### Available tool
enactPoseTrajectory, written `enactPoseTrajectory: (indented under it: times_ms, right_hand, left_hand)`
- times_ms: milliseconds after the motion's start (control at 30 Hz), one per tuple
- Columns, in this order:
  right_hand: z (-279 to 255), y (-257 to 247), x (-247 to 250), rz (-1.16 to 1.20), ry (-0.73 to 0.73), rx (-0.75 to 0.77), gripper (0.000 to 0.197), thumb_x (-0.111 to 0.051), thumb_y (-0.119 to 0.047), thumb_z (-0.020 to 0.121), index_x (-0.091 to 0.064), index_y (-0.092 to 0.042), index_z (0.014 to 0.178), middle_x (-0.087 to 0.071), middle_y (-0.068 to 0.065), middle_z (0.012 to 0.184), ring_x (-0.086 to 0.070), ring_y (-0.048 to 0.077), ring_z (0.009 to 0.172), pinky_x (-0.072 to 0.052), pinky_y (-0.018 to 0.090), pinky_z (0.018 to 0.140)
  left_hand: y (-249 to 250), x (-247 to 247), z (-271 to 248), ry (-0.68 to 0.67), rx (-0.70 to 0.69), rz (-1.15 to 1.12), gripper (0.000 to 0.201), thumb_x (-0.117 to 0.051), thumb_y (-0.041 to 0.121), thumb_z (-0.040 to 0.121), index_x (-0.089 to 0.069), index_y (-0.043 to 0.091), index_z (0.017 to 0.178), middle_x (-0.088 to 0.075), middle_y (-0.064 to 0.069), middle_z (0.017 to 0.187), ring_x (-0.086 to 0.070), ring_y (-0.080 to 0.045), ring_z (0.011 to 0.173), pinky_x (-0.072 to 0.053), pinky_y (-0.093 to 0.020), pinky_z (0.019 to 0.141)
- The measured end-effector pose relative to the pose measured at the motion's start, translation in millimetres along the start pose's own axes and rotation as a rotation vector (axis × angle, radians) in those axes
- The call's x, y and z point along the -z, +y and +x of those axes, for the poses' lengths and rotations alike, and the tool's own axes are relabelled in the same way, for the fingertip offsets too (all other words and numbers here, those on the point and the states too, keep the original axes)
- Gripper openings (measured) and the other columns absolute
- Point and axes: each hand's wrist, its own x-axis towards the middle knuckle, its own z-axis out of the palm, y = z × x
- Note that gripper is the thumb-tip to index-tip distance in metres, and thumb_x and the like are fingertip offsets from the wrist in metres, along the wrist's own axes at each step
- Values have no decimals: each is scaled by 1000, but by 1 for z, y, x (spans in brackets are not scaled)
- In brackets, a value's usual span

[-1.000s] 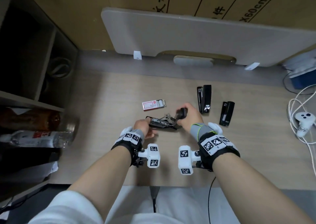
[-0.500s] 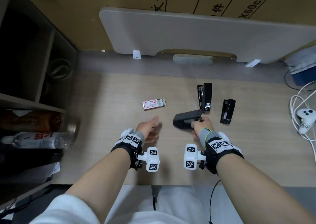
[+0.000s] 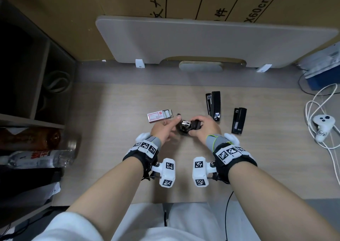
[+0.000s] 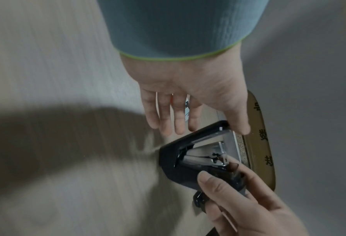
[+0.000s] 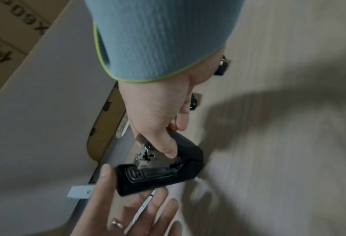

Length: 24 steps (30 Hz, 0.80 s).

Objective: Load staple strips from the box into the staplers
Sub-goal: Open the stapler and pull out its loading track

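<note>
A black stapler (image 3: pixel 185 125) is hinged open above the middle of the desk, its metal magazine showing. My right hand (image 3: pixel 200 124) grips its body, thumb on the magazine in the right wrist view, where the stapler (image 5: pixel 158 177) sits below my right hand (image 5: pixel 174 137). My left hand (image 3: pixel 174 124) has straight fingers; its thumb touches the tip of the raised lid of the stapler (image 4: pixel 178 167) in the left wrist view. The red-and-white staple box (image 3: pixel 159 116) lies just behind my left hand, its tray slid out. Two more black staplers (image 3: pixel 214 105) (image 3: pixel 238 120) lie to the right.
A white controller (image 3: pixel 322 124) with looped cable lies at the desk's right edge, a blue box (image 3: pixel 320 75) behind it. A grey board (image 3: pixel 202 42) leans along the back. Bottles (image 3: pixel 36 159) lie on the low shelf at left.
Half a second ago my right hand held the stapler closed, with my left hand apart. Now the hands have come together and the stapler is hinged open between them.
</note>
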Motion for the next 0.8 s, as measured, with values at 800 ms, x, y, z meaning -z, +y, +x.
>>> enactPoseTrajectory:
  times_ms: [800]
  right_hand:
    - [-18, 34, 11, 224, -4, -149, 41, -70, -3, 60, -64, -39, 79, -66, -24, 91, -63, 10, 92, -48, 27, 84]
  left_hand:
    - [-56, 8, 15, 228, 300, 106, 22, -59, 18, 95, -52, 5, 78, -52, -8, 61, -47, -19, 48, -38, -14, 33]
